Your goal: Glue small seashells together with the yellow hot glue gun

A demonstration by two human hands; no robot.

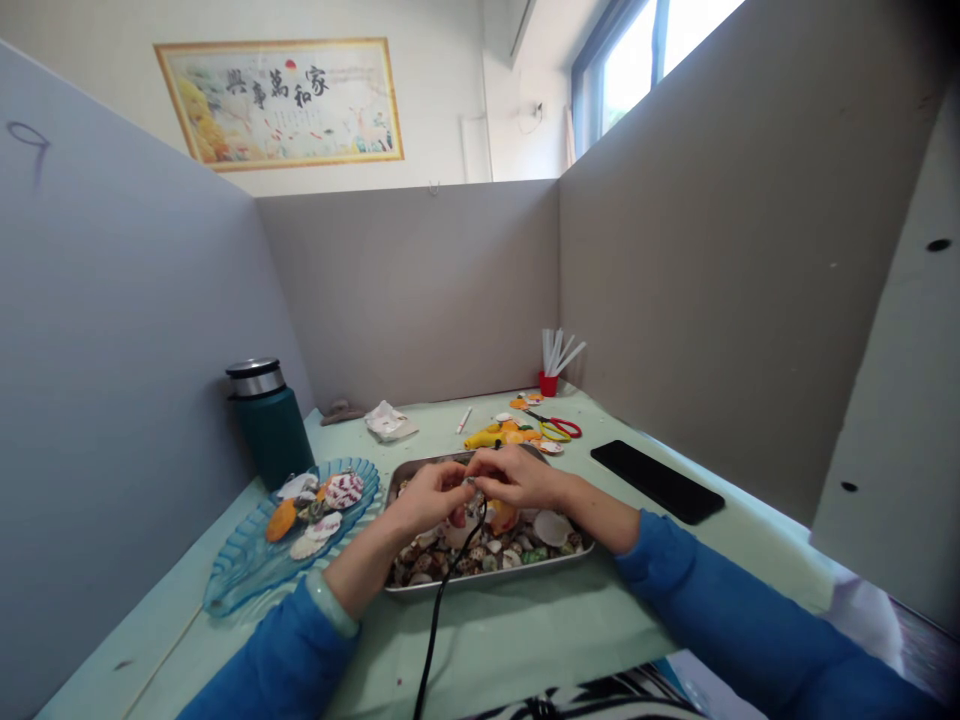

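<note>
Pinching was shared by the left hand [435, 492] and right hand [521, 477], fingertips closed on a small, blurred piece [471, 483] above the metal tray [487, 577] of shells [552, 528]. It was judged light, hard and brittle, best held by its edges.

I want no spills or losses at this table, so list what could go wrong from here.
The small piece between the left hand and right hand could slip and be hard to find among the shells in the tray.
The black cord hangs over the tray's near rim and might snag or drag shells out.
The left forearm is close to the blue dish; a bump could scatter its shells.
</note>
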